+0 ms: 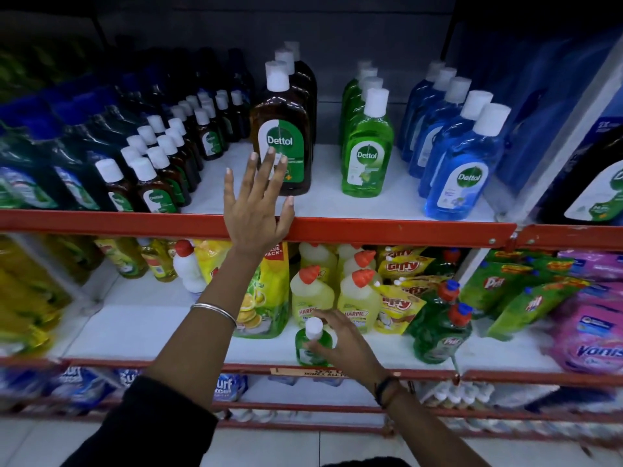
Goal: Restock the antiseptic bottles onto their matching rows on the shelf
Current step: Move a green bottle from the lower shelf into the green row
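Left hand point(258, 210) fingers splayed flat against the amber plastic bottle point(283, 129); right hand point(340, 342) fingers grip a small green bottle point(305, 348).

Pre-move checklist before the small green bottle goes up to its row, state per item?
1. Right hand gripping small green white-capped bottle: ok.
2. Bottle upright: ok.
3. Green Dettol row located on top white shelf: ok.
4. Free shelf space in front of that row: ok.
5. Left hand clear of lift path: not ok, it is spread against the large brown Dettol bottle beside the row.
6. Bottle size matches row: cannot tell.
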The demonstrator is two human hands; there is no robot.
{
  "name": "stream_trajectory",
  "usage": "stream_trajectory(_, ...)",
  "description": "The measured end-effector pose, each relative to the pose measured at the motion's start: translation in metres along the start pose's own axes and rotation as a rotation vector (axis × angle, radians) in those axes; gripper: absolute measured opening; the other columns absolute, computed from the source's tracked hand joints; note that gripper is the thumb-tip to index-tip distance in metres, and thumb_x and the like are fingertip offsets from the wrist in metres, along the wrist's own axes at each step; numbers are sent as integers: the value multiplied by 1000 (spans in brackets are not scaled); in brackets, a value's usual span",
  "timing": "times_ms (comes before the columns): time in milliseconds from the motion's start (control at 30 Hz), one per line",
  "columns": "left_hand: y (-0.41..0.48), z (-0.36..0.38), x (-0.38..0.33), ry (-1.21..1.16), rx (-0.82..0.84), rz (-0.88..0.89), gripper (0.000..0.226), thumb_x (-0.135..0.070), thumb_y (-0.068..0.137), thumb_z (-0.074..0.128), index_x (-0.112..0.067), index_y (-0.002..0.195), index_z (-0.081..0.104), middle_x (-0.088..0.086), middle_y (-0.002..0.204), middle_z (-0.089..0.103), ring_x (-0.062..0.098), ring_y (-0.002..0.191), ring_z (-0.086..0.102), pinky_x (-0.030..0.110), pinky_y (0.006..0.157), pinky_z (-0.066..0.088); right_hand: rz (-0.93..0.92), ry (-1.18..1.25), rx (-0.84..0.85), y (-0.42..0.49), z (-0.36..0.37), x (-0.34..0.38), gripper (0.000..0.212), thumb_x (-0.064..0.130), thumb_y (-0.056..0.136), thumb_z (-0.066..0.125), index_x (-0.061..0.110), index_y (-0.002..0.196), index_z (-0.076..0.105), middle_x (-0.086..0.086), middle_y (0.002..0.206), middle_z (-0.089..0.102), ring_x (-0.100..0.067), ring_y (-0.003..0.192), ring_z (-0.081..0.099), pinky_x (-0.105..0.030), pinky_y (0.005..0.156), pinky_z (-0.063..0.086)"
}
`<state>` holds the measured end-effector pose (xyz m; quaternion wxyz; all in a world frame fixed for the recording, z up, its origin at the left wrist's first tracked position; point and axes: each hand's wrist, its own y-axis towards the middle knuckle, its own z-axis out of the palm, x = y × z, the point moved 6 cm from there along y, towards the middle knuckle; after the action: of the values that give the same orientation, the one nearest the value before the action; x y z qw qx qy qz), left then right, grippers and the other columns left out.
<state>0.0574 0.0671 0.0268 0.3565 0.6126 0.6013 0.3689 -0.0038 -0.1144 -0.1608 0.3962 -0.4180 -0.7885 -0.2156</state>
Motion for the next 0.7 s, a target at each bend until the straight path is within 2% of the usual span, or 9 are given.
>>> stream_trajectory(100,-1,1,1,-2,8,1,56,-46,100,27,-23,151,31,2,156,38,22,147,29,50,120,10,8,-3,-32,7,1,-5,38,33,83,69,19,117,59,0,113,58,-16,102,55,-36,90,48)
stream_trajectory(167,-1,1,1,-11,10,3,56,-45,99,29,-23,151,30,2,156,38,22,147,29,51,120,12,26,51,-43,8,-4,-5,36,27,80,73,17,113,63,0,107,61,-15,97,58,-36,90,49)
stream_trajectory(300,-1,2,0,-16,7,4,56,-44,98,31,-24,151,31,2,155,38,22,146,30,52,119,14,11,184,-138,2,-33,14,30,26,76,77,28,104,65,7,103,65,-5,96,61,-26,88,50)
stream_trajectory(400,-1,2,0,-16,13,9,56,-44,98,31,-23,151,31,2,155,39,22,146,29,52,119,15,-38,246,-270,-2,-74,49,35,22,72,80,40,97,63,10,100,70,-3,91,65,-16,81,50)
stream_trajectory(567,-1,1,0,-29,18,11,57,-44,98,30,-24,151,29,3,155,38,22,146,29,51,119,15,-232,346,-456,-10,-151,122,37,14,71,78,31,102,66,7,96,72,-9,85,67,-19,75,53)
stream_trajectory(700,-1,0,1,-39,14,12,56,-43,98,32,-24,151,31,3,155,39,22,146,30,52,119,16,-386,375,-591,-8,-208,167,36,21,74,77,23,108,66,-3,103,71,-19,94,68,-31,82,56)
